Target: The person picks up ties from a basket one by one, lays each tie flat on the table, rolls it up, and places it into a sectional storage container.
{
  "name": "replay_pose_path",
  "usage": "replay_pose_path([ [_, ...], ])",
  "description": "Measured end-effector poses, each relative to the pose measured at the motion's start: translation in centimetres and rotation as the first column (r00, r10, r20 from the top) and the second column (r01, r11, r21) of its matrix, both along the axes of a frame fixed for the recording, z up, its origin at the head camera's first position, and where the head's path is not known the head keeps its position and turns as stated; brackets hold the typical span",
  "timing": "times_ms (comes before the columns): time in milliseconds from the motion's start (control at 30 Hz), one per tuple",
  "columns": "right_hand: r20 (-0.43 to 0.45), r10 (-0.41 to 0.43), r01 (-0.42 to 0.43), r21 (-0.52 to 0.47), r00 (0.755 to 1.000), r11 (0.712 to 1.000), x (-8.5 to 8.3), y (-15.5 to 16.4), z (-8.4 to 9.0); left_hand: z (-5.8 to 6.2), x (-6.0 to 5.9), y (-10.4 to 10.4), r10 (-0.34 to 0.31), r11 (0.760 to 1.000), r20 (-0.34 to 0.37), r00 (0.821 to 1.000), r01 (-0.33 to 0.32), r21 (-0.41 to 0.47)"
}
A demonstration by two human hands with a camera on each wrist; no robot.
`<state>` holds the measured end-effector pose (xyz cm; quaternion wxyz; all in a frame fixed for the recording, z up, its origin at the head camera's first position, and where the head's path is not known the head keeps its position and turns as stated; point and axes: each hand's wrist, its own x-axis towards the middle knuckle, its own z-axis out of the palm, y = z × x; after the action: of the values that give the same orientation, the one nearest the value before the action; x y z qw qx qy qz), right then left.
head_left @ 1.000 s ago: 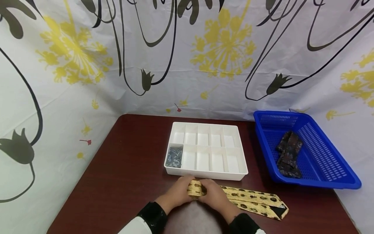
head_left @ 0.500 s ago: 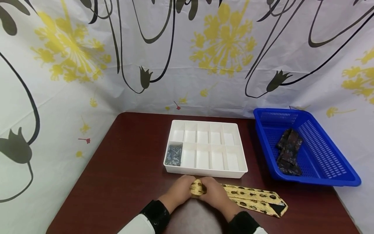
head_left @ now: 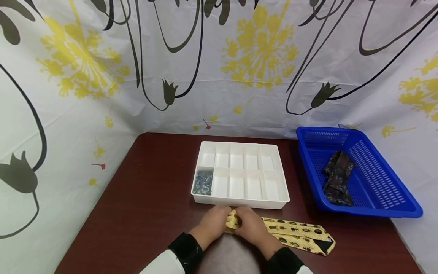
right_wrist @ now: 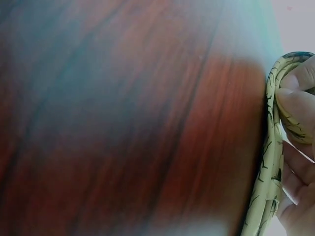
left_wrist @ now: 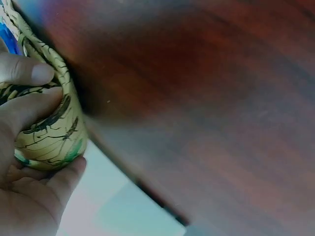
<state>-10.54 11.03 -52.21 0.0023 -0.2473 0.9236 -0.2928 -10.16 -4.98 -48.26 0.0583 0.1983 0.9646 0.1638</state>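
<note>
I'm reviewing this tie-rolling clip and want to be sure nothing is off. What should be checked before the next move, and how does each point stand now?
1. Both hands on the roll: ok. The left hand and right hand grip the rolled part of the yellow tie.
2. Roll tight: ok. The left wrist view shows a compact coil.
3. Rolling finished: not ok. The tie's wide end lies flat on the table.
4. Free compartment: ok. In the white organizer only the front left compartment is filled, by a blue rolled tie.
5. Path to the organizer: ok. Nothing lies between.
6. More ties waiting: ok. A dark tie lies in the blue basket.
</note>
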Motion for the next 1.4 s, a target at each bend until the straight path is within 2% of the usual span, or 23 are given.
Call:
replay_pose_path([
  [200, -0.001, 0.007, -0.007, 0.014, 1.0, 1.0, 0.0, 0.0, -0.3, 0.2, 0.1, 0.5, 0.012, 0.997, 0.022, 1.0, -0.011, -0.072],
  [333, -0.039, 0.02, -0.02, 0.005, 0.999, 1.0, 0.1, 0.0, -0.3, 0.0, 0.2, 0.4, -0.011, 0.995, 0.001, 1.0, 0.011, -0.102],
  [467, -0.052, 0.029, -0.029, -0.013, 0.998, 0.999, 0.4, 0.2, -0.1, -0.3, 0.1, 0.1, -0.044, 0.994, -0.025, 0.999, 0.042, -0.1],
  [700, -0.002, 0.041, -0.041, -0.009, 0.999, 0.999, 0.9, 0.5, 0.2, -0.8, -0.1, -0.7, -0.076, 0.996, -0.038, 0.996, 0.074, -0.044],
  [967, -0.045, 0.05, -0.048, 0.026, 0.998, 0.998, 0.4, 0.9, 0.0, -0.5, -0.3, 0.1, -0.048, 0.997, -0.026, 0.999, 0.046, -0.062],
  [1067, 0.009, 0.048, -0.048, -0.01, 0.999, 0.999, 0.5, 0.8, 0.1, -0.3, -0.3, 0.6, -0.023, 0.995, 0.007, 1.0, 0.024, -0.095],
  [1200, 0.103, 0.012, -0.003, -0.089, 0.995, 0.996, 0.8, 0.6, 0.3, 0.0, -0.3, 1.0, -0.023, 0.989, 0.031, 0.999, 0.027, -0.142],
  [1267, 0.118, -0.013, 0.025, -0.109, 0.993, 0.994, 0.9, 0.5, 0.3, -0.2, -0.4, 0.8, -0.042, 0.993, 0.013, 0.999, 0.043, -0.111],
  [1333, 0.112, -0.028, 0.04, -0.106, 0.993, 0.994, 1.0, 0.5, 0.2, -0.7, -0.4, 0.3, -0.054, 0.999, -0.002, 0.999, 0.054, -0.002],
  [1400, 0.097, -0.033, 0.042, -0.102, 0.995, 0.994, 1.0, 0.5, 0.1, -1.5, -0.4, -0.5, -0.062, 0.989, -0.016, 0.998, 0.063, 0.133],
])
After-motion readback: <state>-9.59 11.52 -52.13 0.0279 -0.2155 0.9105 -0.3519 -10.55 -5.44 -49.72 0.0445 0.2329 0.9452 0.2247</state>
